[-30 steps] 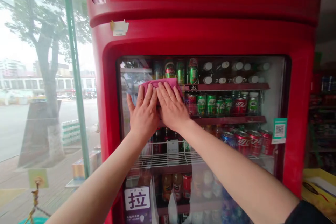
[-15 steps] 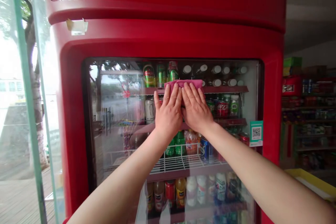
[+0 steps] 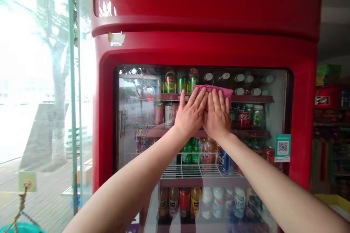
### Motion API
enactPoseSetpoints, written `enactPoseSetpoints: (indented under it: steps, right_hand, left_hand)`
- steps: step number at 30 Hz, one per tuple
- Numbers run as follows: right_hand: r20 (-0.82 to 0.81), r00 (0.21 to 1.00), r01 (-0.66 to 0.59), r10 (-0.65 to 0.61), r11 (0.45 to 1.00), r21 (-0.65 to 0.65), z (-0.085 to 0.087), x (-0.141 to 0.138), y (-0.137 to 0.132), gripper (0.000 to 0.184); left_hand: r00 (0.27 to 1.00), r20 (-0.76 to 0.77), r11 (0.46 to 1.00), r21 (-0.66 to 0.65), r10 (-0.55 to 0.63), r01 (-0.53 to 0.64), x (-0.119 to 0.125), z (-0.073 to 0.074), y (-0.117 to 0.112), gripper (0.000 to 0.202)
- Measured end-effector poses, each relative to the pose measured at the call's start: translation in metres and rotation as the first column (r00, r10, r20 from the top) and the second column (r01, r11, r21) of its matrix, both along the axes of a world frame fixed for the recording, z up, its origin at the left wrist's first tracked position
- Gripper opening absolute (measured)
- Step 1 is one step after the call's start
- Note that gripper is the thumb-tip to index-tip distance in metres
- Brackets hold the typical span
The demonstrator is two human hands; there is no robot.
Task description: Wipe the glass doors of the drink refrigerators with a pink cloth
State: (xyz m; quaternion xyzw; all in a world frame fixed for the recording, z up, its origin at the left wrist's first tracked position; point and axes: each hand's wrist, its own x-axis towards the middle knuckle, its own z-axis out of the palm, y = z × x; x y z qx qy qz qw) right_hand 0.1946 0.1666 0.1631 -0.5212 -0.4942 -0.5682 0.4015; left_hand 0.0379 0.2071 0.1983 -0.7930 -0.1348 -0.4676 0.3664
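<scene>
Both hands press flat on a pink cloth (image 3: pixel 226 92) against the glass door (image 3: pixel 276 111) of a red drinks fridge (image 3: pixel 207 49). My left hand (image 3: pixel 191 114) lies with fingers stretched out, its fingertips on the cloth and one finger apart at the left. Right beside it, my right hand (image 3: pixel 217 118) has its fingers straight and close together on the cloth. The two hands touch or overlap a little at their inner edges. Most of the cloth is hidden under them; its folded upper edge shows above the fingertips.
Behind the glass stand green cans (image 3: pixel 170 81), bottles and a white wire rack (image 3: pixel 202 167). A QR code sticker (image 3: pixel 283 148) is on the door's right. Glass panels and a tree (image 3: pixel 58 98) are at left, store shelves at right, a teal container (image 3: pixel 23 228) lower left.
The view has swung left, so the fridge sits further right in the picture. Both hands and the cloth have slid slightly right across the glass. The right hand points more upright.
</scene>
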Motion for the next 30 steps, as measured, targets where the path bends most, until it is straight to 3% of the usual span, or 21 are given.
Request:
enactPoseSetpoints:
  steps: [11, 18, 23, 30]
  right_hand:
    - [0.056, 0.968, -0.234, 0.246, 0.959, -0.161, 0.062, -0.152, 0.064, 0.070]
    - [0.163, 0.939, -0.245, 0.301, 0.924, -0.294, 0.087, -0.237, 0.093, 0.064]
    - [0.239, 0.929, -0.205, 0.281, 0.932, -0.300, 0.094, -0.235, 0.096, 0.062]
    - [0.268, 0.937, -0.144, 0.222, 0.949, -0.281, 0.104, -0.175, 0.070, 0.061]
  left_hand:
    - [0.982, 0.127, 0.991, -0.006, 0.137, -0.137, -0.150, 0.038, 0.053, 0.071]
    - [0.943, 0.202, 0.964, -0.023, 0.264, -0.265, -0.229, 0.041, 0.082, 0.071]
    - [0.936, 0.234, 0.964, -0.020, 0.264, -0.267, -0.231, 0.041, 0.089, 0.069]
    - [0.947, 0.273, 0.986, -0.061, 0.169, -0.158, -0.174, 0.048, 0.069, 0.069]
